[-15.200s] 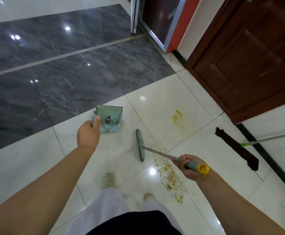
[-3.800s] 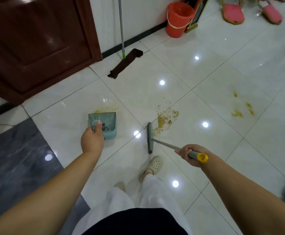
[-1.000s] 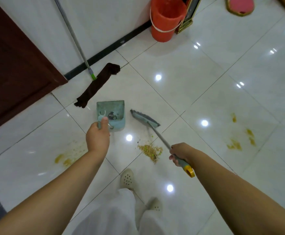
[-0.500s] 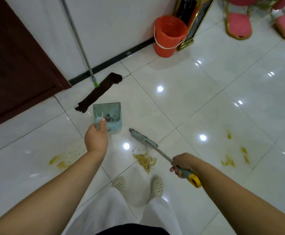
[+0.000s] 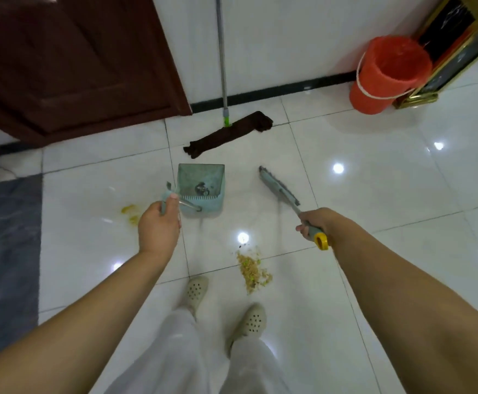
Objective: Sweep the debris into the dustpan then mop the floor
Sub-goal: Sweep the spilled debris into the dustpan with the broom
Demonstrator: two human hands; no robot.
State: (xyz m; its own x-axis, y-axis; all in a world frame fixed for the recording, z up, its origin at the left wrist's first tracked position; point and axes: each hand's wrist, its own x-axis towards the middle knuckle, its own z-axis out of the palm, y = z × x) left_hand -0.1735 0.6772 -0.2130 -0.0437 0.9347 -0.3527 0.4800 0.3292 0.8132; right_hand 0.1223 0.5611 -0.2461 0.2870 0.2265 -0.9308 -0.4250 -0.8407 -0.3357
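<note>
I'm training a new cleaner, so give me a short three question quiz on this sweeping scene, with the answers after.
1. True or false: the debris pile already lies inside the dustpan.
2. Which hand holds the brush? A) left hand B) right hand C) neither
3. What leans against the wall behind the dustpan, its head on the floor?

Key
1. False: the pile lies on the tile near the feet, apart from the dustpan.
2. B: the right hand grips the brush handle; the left hand holds the dustpan handle.
3. The mop, left of the orange bucket.
</note>
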